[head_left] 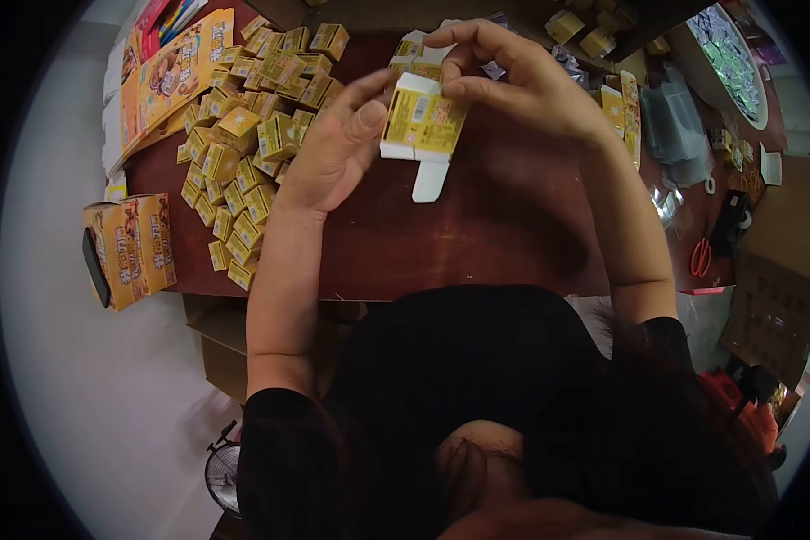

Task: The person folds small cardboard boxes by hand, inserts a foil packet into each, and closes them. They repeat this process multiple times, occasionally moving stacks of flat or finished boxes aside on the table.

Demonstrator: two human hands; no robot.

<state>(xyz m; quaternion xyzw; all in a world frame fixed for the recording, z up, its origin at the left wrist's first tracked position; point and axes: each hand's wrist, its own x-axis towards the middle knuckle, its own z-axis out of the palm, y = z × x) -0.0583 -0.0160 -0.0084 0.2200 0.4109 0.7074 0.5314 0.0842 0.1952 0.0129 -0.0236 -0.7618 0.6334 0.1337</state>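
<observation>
A small yellow carton [423, 119] with white flaps hangs over the dark red table, one long white flap sticking out at its lower end. My right hand [517, 76] pinches it at the upper right corner between thumb and fingers. My left hand [337, 157] is right at the carton's left edge, thumb and fingers apart. Behind the carton, partly hidden by it and my right hand, lie more yellow cartons [411, 52] with white flaps. A heap of closed small yellow boxes [243, 153] is beside my left hand.
Orange printed display boxes stand at the left [130, 252], with a printed orange sheet [184, 72] above. To the right are clear plastic bags [673, 126], red scissors [700, 257], a tape dispenser [734, 216] and a white tray [754, 112] of shiny packets.
</observation>
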